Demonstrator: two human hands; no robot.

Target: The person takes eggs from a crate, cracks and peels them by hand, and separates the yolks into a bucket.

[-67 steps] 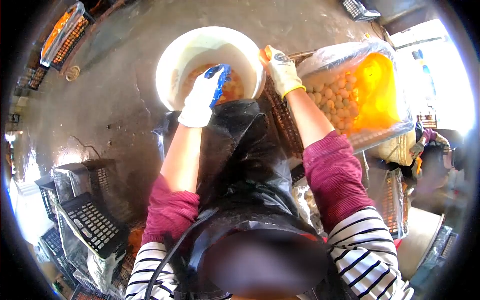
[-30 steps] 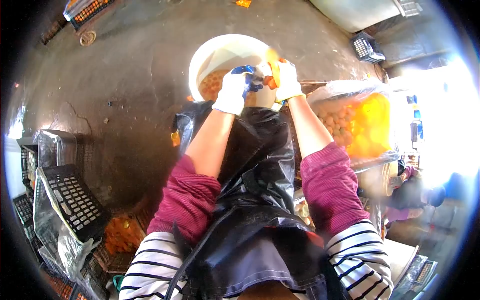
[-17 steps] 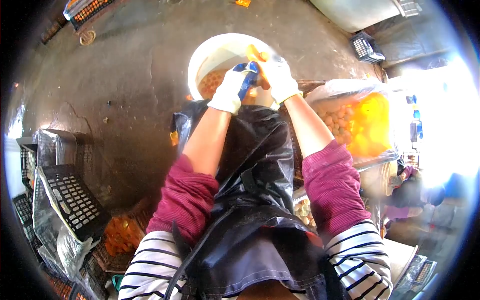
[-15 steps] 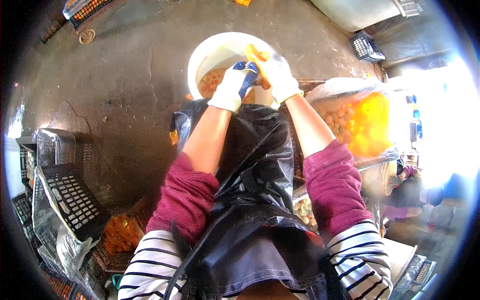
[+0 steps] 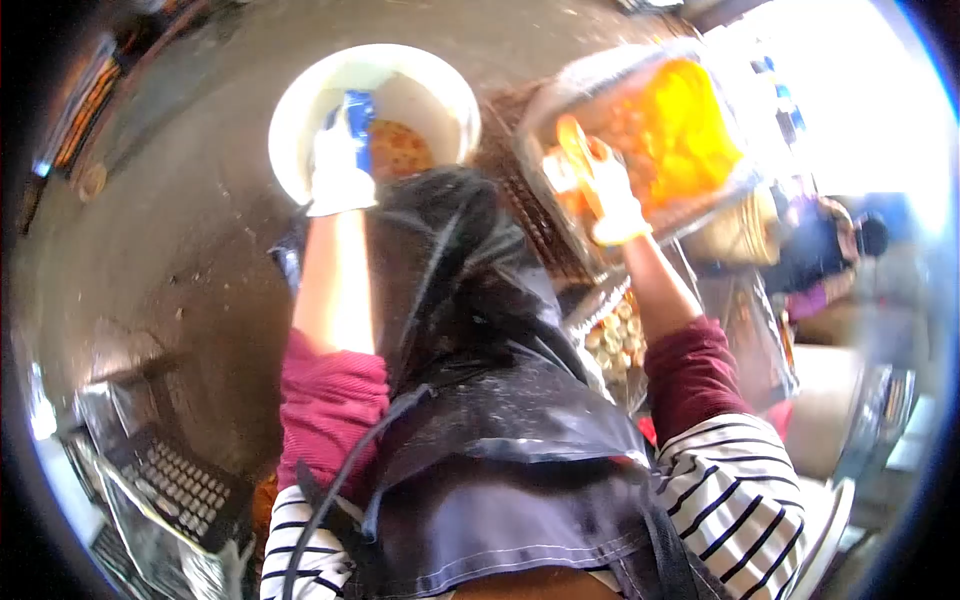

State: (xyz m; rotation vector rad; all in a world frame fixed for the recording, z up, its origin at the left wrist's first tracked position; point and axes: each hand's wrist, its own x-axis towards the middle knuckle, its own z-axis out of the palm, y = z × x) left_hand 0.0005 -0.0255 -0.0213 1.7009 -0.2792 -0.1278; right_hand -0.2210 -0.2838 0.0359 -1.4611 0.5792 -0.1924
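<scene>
My left hand (image 5: 343,155), in a white glove with a blue palm, is inside the white bucket (image 5: 455,110), above reddish-yellow contents (image 5: 400,150). Blur hides how its fingers lie and whether they hold anything. My right hand (image 5: 603,187), in a white glove with orange on the fingers, is over the near left side of a plastic-lined crate (image 5: 690,215). Round egg-like pieces and a bright orange-yellow mass (image 5: 690,125) lie in that crate. A pale blurred patch shows beside the right fingers; I cannot make out whether it is held.
A black apron covers my lap. Right of it, an open container holds pale round pieces (image 5: 615,338). Black plastic crates (image 5: 175,485) stand at the lower left. A person in dark clothing (image 5: 815,245) is at the right, near a yellowish bucket (image 5: 745,230).
My hands were together over the bucket and are now apart. The left has moved left within the bucket; the right has gone right, over the lined crate. The view has shifted and turned.
</scene>
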